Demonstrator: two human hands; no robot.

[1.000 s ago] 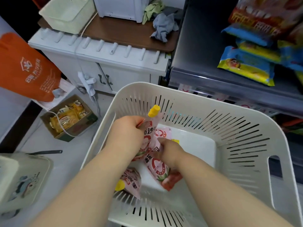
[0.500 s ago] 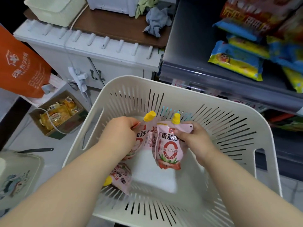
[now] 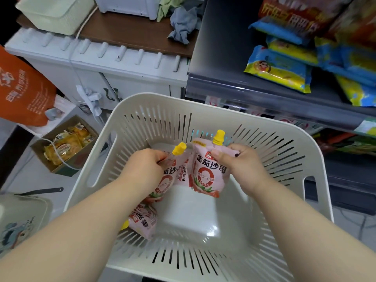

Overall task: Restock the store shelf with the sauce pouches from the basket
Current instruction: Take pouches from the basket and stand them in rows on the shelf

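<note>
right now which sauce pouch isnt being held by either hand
The pouch lying in the basket's near-left corner, below the left forearm; the other pouches are gripped upright by the hands.

- Both bare forearms reach forward and down from the lower corners, converging toward the middle.
- The left hand (image 3: 145, 168) is curled, knuckles up, fingers (image 3: 160, 159) pinched closed on a pouch (image 3: 165, 180) just below its cap.
- The right hand (image 3: 239, 161) sits level with it, just beside, thumb (image 3: 218, 154) pressed across the front of a second pouch (image 3: 208, 174), fingers wrapped behind.

one head-worn view looks steeply down, close over the basket (image 3: 317, 159).
</note>
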